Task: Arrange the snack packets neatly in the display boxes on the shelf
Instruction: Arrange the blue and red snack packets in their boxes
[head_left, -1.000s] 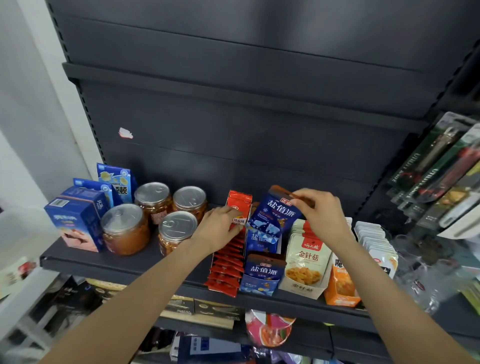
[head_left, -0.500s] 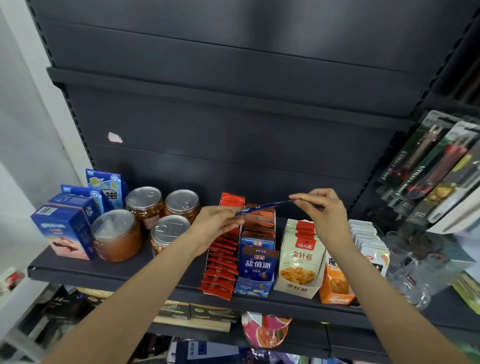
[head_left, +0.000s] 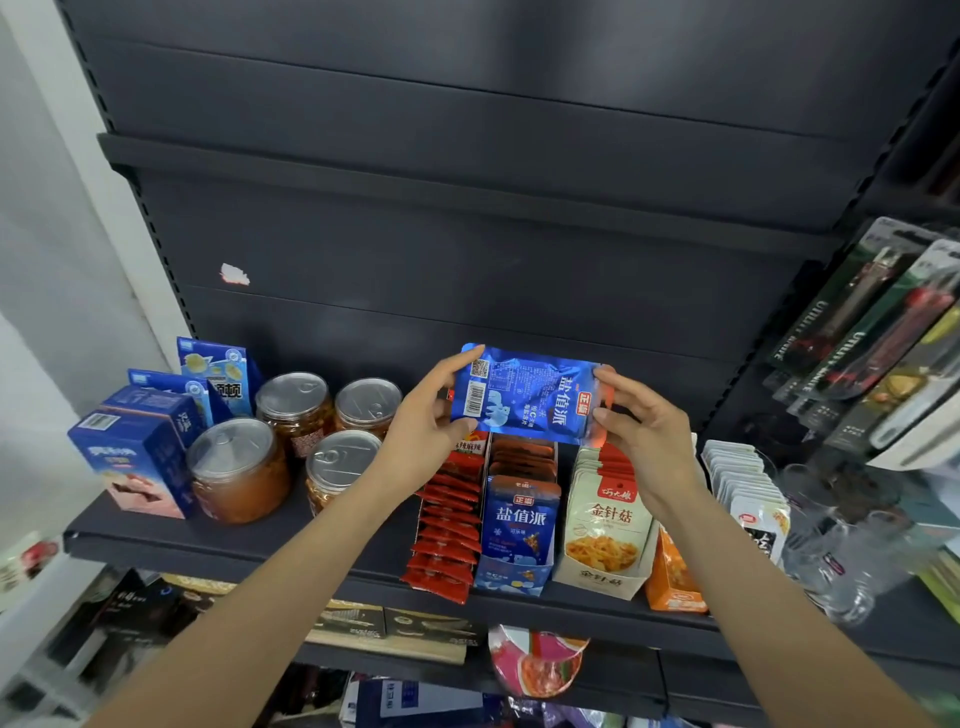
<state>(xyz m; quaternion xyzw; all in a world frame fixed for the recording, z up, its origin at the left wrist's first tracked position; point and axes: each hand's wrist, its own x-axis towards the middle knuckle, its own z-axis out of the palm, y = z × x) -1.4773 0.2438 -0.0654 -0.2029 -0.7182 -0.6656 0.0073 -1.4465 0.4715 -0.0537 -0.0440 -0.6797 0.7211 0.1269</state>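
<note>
We hold the glossy blue foil snack packet sideways (barcode left) | left hand and right hand pinch its ends | above the blue cardboard display box on the dark metal shelf.

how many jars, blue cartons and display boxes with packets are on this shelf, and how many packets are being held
jars: 4
blue cartons: 4
display boxes: 3 plainly visible
held packet, in left hand and right hand: 1
total: 12
</note>
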